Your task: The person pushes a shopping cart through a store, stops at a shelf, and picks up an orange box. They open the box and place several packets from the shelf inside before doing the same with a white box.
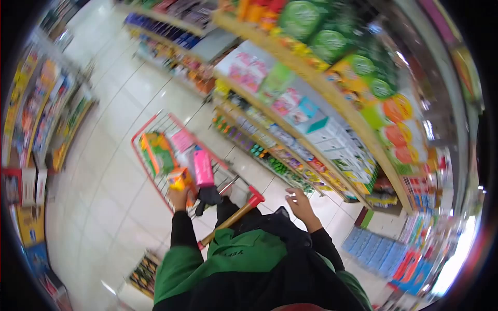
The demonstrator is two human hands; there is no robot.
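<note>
My left hand (179, 197) is closed on an orange and yellow pack (179, 179) over the near end of a red-framed shopping cart (150, 187). In the cart lie a green and orange bag (158, 152), a pink pack (182, 140) and a bright pink package (203, 168). A black item (209, 198) is beside the bright pink package, close to my left hand. The cart's handle (230, 220) crosses just in front of my body. To the right of the handle, my right hand (301, 206) hangs in the air with its fingers apart, holding nothing.
A long shelf (306, 67) of boxes and green packs runs along the right. Another shelf (39, 114) stands at the far left. Light floor tiles (111, 155) lie between them. Blue packs (374, 251) are stacked at the lower right, and a low display (146, 273) stands at the lower left.
</note>
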